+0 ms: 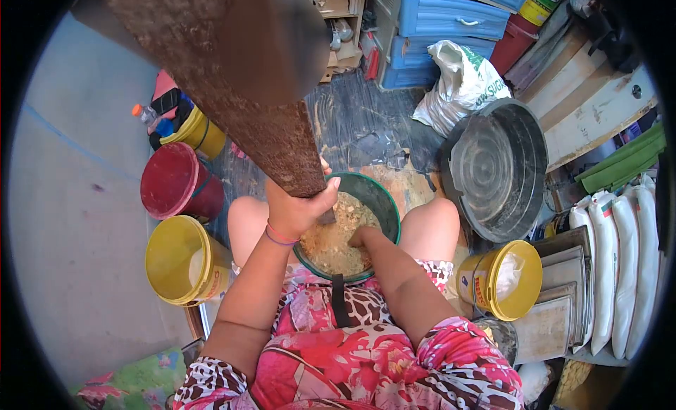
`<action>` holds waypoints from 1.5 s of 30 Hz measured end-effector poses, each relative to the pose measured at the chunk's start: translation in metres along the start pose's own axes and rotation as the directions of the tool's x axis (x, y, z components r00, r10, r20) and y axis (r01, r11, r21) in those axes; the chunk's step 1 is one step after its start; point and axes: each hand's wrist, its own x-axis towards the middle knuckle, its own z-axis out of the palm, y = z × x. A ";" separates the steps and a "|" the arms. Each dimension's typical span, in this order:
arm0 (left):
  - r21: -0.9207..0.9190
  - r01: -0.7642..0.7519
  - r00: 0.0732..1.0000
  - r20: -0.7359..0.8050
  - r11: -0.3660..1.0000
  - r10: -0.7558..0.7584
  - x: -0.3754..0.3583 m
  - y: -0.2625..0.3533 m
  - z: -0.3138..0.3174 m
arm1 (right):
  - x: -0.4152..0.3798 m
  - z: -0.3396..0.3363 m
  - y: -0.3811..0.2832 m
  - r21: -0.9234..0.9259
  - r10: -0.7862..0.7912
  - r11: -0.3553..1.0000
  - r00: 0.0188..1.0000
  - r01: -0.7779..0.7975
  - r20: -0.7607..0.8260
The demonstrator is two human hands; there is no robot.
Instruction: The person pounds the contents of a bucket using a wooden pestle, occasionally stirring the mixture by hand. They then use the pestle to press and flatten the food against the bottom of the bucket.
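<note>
My left hand (303,209) is wrapped around the lower end of a thick, rough brown bar (274,142) that slants up toward the top left and looks like wood or rusted metal. The bar's narrow tip reaches down over a green tub (391,202) between my knees. Inside the tub is a crumbly yellowish-brown mixture (338,251) with pale lumps. My right hand (363,236) is pushed into this mixture, and its fingers are hidden there.
Yellow buckets (176,258) and a red bucket (169,181) line the left side. At right are a wide black basin (496,170), another yellow bucket (517,280) and stacked white sacks (625,269). Blue drawers (451,19) and a white sack (461,82) stand ahead.
</note>
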 end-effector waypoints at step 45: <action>-0.136 0.085 0.995 -0.049 0.987 -0.092 0.006 -0.002 -0.003 | -0.005 -0.048 0.002 0.477 -0.158 0.478 0.607 0.737 -0.779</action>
